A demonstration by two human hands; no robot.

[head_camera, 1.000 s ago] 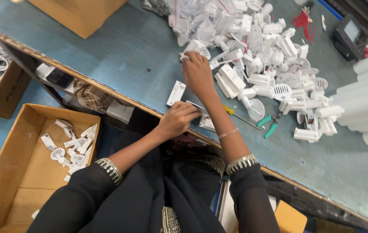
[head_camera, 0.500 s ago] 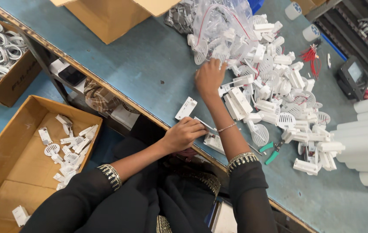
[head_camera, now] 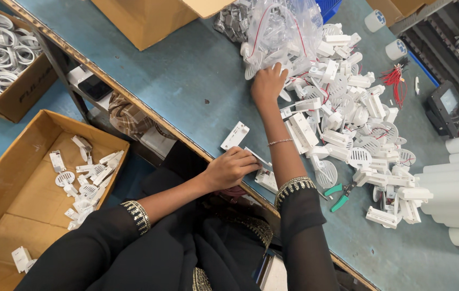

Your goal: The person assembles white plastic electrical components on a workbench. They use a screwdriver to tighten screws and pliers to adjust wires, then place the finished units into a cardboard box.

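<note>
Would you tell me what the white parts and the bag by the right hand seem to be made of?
White parts: probably moulded plastic, matt, with crisp edges and grilles. Bag: thin clear plastic film, glossy and creased, under the right hand.

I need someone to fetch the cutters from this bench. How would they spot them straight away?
Start at the blue worktable and its big heap of white plastic parts. On the heap's near edge, beside the right sleeve, lie the small cutters. Their bright green handles stand out, since everything around them is white.
</note>
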